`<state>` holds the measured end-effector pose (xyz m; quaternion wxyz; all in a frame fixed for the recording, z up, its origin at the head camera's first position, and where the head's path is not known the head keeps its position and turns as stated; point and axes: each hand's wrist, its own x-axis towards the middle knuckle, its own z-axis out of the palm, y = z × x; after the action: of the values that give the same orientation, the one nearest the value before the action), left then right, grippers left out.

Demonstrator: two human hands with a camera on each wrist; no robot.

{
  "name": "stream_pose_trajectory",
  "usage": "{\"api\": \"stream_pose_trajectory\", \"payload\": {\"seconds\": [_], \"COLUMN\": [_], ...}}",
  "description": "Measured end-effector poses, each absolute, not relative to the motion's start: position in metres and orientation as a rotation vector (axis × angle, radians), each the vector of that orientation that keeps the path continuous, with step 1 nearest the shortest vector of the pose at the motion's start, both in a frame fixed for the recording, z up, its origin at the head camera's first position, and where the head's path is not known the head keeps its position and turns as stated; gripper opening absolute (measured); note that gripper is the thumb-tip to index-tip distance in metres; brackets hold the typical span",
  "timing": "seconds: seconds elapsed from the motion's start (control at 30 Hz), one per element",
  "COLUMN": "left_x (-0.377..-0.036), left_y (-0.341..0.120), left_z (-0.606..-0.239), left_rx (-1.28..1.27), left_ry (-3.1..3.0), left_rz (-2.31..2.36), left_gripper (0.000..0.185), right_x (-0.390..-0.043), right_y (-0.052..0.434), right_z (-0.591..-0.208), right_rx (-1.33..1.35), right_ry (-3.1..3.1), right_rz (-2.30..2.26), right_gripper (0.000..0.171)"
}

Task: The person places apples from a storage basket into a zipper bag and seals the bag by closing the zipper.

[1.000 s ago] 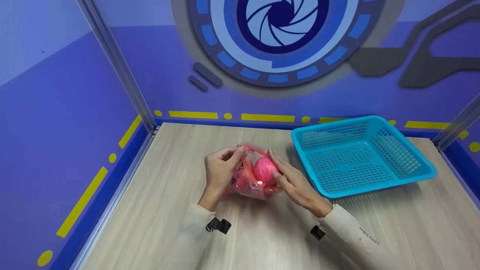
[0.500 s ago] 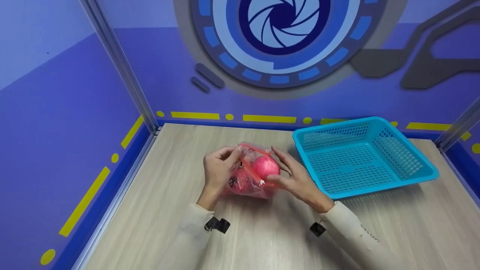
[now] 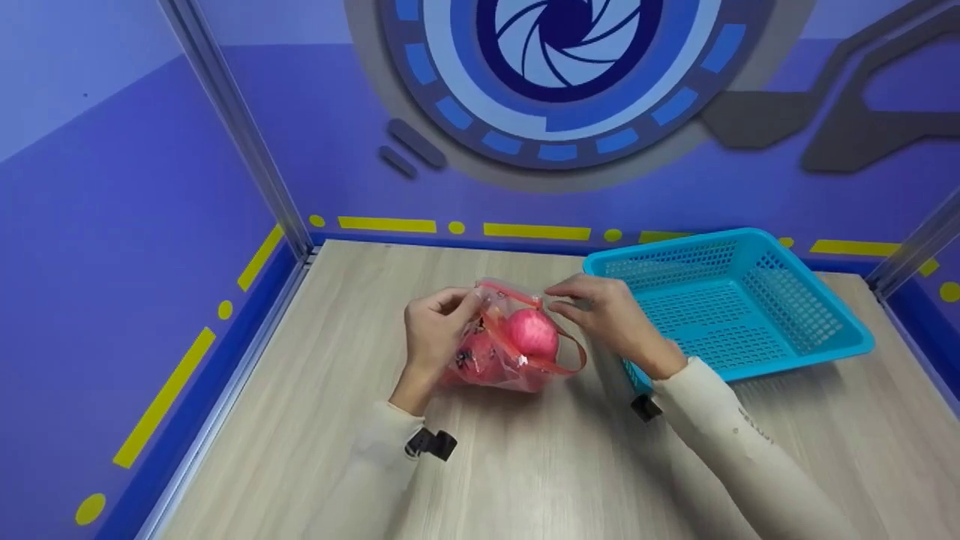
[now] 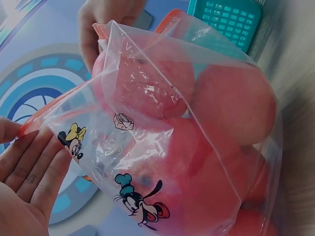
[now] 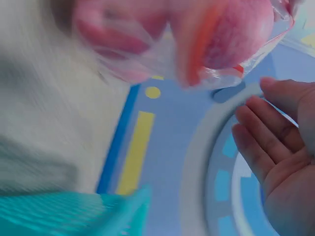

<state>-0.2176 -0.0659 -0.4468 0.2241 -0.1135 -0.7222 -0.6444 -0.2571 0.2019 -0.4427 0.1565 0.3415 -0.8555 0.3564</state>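
Note:
A clear zip bag [image 3: 499, 360] with cartoon prints and an orange-red zip strip lies on the wooden table [image 3: 525, 465]. It holds several pink apples [image 3: 531, 332]. My left hand [image 3: 459, 304] pinches the left end of the bag's mouth between thumb and fingers. My right hand [image 3: 556, 298] pinches the far right end of the rim, just left of the basket. The left wrist view shows the bag [image 4: 162, 147] close up, with my left hand [image 4: 29, 182] at its edge and my right hand [image 4: 106, 19] at the top corner. In the blurred right wrist view an apple [image 5: 236, 34] shows through the plastic.
A cyan perforated plastic basket [image 3: 712, 322] stands at the right rear of the table with nothing in it. Blue walls with yellow marks close in the left, back and right sides. Bare wood lies in front of the bag and to its left.
My right hand has left the bag's lower right side and risen to the far end of the rim. The mouth is now spread wider. My left hand has held its place.

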Motion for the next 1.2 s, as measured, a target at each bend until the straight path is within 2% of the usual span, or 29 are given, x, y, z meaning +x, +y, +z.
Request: {"api": "stream_pose_trajectory", "payload": {"seconds": [0.2,0.43,0.73,0.97,1.2], "left_x": [-0.215,-0.214,-0.214,-0.211,-0.204], "left_y": [-0.064,-0.063,-0.062,-0.065,-0.064], "left_z": [-0.448,-0.448,-0.448,-0.448,-0.453], "left_rx": [-0.306,-0.319,-0.338,-0.324,-0.366], "left_ry": [-2.022,-2.029,-2.011,-2.056,-2.040], "left_rz": [-1.769,-1.772,-1.828,-1.773,-1.756], "left_gripper": [0.014,0.014,0.013,0.015,0.020], "right_x": [-0.271,-0.276,-0.280,-0.272,-0.267], "right_y": [0.195,0.196,0.194,0.201,0.206], "right_z": [-0.441,-0.441,-0.448,-0.440,-0.432], "right_rx": [1.063,1.072,1.065,0.896,0.705], "right_ry": [-2.541,-2.544,-2.546,-2.540,-2.543], "right_rz": [0.924,0.946,0.946,1.170,1.436], "right_gripper": [0.030,0.026,0.030,0.016,0.011]}}
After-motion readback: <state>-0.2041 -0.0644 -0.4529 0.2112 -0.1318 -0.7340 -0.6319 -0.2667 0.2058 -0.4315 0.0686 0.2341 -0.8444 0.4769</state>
